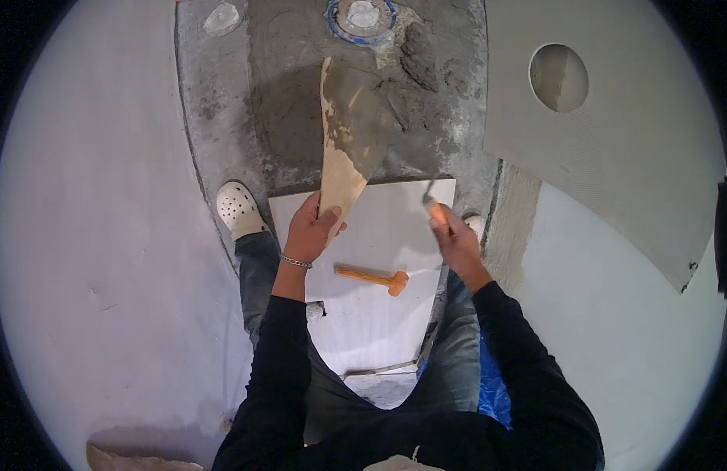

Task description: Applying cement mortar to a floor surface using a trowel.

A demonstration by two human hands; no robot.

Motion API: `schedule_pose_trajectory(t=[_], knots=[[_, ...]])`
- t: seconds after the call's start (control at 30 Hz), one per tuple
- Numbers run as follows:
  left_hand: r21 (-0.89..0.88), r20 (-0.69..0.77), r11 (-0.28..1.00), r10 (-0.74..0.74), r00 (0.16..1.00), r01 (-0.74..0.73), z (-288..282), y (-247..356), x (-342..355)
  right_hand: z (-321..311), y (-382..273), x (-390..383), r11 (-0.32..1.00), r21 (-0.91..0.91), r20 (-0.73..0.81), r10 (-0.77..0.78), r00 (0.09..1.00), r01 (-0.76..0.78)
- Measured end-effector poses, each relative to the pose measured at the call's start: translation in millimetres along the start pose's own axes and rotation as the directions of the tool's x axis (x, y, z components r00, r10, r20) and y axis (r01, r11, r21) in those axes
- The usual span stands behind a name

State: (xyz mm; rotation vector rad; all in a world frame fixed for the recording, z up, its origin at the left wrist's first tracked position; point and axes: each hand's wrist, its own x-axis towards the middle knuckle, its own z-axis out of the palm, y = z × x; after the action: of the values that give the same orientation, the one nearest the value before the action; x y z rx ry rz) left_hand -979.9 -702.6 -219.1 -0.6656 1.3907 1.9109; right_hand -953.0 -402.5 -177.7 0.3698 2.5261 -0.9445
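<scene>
Clamping its grip on a mortar-smeared board point(344, 180) across the white tile's point(387, 228) far edge, the left hand point(312, 234) accompanies the right hand point(459, 242), closed around a trowel point(435, 209) at the tile's right, while mortar point(289, 102) beyond the tile appears spread but unlevelled, interrupted by a blue-ringed fitting point(362, 14), and a mallet point(371, 277) obstructs the tile.

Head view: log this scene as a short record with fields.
Left hand: grips the near end of a board, its far part smeared grey
Right hand: holds a trowel by its handle
Mallet: orange, lying on the white tile, head to the right
Mortar: grey, on the floor beyond the tile
Panel: at right, round hole through it
</scene>
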Motion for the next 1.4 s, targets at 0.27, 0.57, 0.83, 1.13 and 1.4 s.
schedule_pose_trajectory(t=[0.27,0.57,0.83,1.13,1.4], knots=[[0.059,-0.041,0.998,-0.017,0.999,0.019,3,-20,7,45,50,95,0.95,-0.23,-0.085,0.196,0.977,-0.21],[-0.045,-0.374,0.995,0.065,0.925,-0.088,-8,-19,-5,-9,73,121,0.416,0.576,0.5,0.501,0.706,-0.703],[-0.087,-0.487,0.978,0.126,0.864,-0.191,20,-20,-2,34,73,106,0.408,0.506,0.6,0.466,0.65,-0.759],[-0.112,-0.39,0.962,0.188,0.902,-0.249,18,-8,-11,-99,83,36,0.916,-0.054,0.045,0.4,0.915,-0.398],[-0.181,-0.404,0.963,0.114,0.908,-0.201,20,-5,-2,-118,92,154,0.885,-0.429,-0.016,-0.209,0.978,0.182]])
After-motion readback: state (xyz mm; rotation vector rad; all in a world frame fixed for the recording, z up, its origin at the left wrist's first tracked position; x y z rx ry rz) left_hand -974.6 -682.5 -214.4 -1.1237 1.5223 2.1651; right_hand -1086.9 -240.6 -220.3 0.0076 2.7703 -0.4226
